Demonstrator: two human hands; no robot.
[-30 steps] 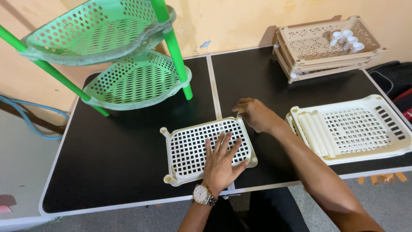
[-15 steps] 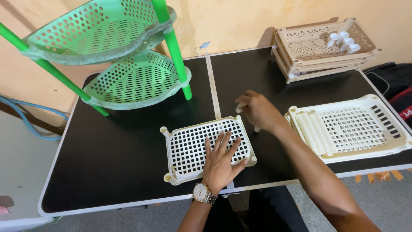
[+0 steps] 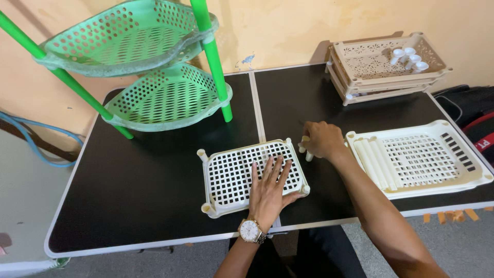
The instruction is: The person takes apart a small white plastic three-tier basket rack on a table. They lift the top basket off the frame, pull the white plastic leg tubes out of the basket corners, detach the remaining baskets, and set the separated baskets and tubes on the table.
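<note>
The left hand (image 3: 270,193) lies flat, fingers spread, on the white grid tray (image 3: 252,175) at lower centre of the frame, exactly where it lay a second ago; the tray has not shifted on the black tabletop (image 3: 154,195). The change is in the right hand (image 3: 320,140). A second ago it sat a little higher on the tabletop, above the tray's upper right corner, with fingers loosely curled. Now it has come down and toward the tray's right edge, and its grip is closed round a short cream peg (image 3: 307,152), whose lower end sticks out beneath the fingers, just beside the tray's upper right corner socket. So the peg has been picked up and carried to the tray, though it is not yet seated; the pressing left hand looks like bracing for that.

To the right lies a second cream tray (image 3: 463,170) with more pegs (image 3: 373,162) lying along its left side. In the upper right a stack of beige trays (image 3: 370,64) holds small white caps (image 3: 409,57). The green rack (image 3: 164,100) fills the upper left.
</note>
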